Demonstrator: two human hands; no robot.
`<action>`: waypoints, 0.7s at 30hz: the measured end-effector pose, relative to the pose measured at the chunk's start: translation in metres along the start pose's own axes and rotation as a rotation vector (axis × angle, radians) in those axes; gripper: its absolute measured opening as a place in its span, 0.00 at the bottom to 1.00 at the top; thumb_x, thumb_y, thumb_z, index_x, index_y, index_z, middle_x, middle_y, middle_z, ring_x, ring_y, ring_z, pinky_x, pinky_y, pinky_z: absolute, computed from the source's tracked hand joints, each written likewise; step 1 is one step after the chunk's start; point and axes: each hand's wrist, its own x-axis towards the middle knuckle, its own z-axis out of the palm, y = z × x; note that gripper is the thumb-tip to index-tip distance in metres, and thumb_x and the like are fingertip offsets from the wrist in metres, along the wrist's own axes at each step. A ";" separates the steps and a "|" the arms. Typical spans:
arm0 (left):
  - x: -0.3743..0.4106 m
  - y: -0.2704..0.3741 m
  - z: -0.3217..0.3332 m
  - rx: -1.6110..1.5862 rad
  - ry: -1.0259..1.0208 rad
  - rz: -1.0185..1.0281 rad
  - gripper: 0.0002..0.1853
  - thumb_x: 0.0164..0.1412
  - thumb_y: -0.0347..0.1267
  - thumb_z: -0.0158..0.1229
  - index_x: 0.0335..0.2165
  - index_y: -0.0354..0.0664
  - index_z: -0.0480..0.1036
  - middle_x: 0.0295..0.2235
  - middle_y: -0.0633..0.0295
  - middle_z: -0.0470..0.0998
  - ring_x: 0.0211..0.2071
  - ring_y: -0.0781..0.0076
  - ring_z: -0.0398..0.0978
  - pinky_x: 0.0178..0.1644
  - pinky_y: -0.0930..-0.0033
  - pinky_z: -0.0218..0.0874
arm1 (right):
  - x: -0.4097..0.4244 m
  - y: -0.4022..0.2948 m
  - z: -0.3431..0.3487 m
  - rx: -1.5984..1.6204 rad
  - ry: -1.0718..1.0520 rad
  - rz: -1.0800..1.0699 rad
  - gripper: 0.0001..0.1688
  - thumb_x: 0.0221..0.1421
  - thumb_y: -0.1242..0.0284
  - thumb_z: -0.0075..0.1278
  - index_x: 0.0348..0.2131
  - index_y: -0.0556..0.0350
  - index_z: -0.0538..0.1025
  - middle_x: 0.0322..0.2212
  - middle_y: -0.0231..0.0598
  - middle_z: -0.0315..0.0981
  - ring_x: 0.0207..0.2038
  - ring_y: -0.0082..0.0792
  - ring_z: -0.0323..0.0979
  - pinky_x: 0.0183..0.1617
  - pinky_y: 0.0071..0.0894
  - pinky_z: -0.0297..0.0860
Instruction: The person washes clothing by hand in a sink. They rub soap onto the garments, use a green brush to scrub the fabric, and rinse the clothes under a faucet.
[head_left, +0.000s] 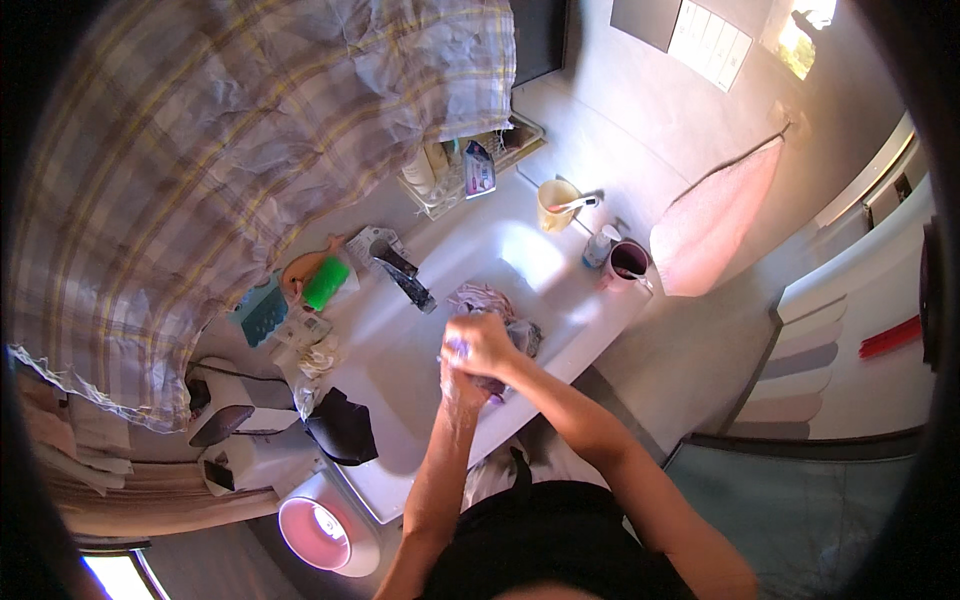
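Note:
Over a white sink basin (390, 382), both of my hands are pressed together around wet, crumpled cloth. My right hand (484, 343) lies on top, fingers curled, with a bit of purple fabric showing between them. Just below it, my left hand (459, 386) is largely covered, and suds or water coat its wrist. Part of the cloth (491, 302), pinkish and grey with a pattern, bunches up in the basin beyond the hands. A dark faucet (409, 281) stands to the left of them, pointing towards the basin.
Yellow cup (555, 206) with toothbrush, pump bottle (600, 246) and pink mug (626, 264) stand along the right rim. Left of the faucet lie a green sponge (327, 283) and black cloth (341, 427). A pink towel (716, 221) hangs right; a plaid curtain (247, 135) hangs upper left.

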 end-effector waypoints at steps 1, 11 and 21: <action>-0.002 -0.004 0.001 0.074 -0.114 -0.002 0.21 0.63 0.50 0.46 0.45 0.48 0.69 0.43 0.62 0.74 0.44 0.68 0.74 0.48 0.63 0.67 | 0.000 0.002 0.001 -0.105 0.105 0.105 0.13 0.38 0.66 0.60 0.18 0.48 0.70 0.18 0.36 0.70 0.21 0.41 0.72 0.24 0.38 0.69; -0.009 -0.006 0.037 -0.058 -0.180 -0.033 0.26 0.63 0.56 0.45 0.47 0.51 0.71 0.42 0.62 0.75 0.43 0.62 0.74 0.51 0.57 0.65 | 0.004 0.008 -0.002 -0.094 0.152 0.227 0.10 0.51 0.66 0.55 0.28 0.54 0.75 0.23 0.45 0.73 0.25 0.50 0.73 0.33 0.42 0.68; -0.039 0.067 0.052 0.298 0.008 0.270 0.13 0.56 0.35 0.61 0.36 0.39 0.71 0.35 0.55 0.77 0.37 0.59 0.77 0.43 0.55 0.71 | -0.021 0.072 -0.067 0.245 -0.422 0.260 0.17 0.59 0.62 0.51 0.32 0.59 0.76 0.26 0.50 0.76 0.32 0.45 0.76 0.36 0.45 0.69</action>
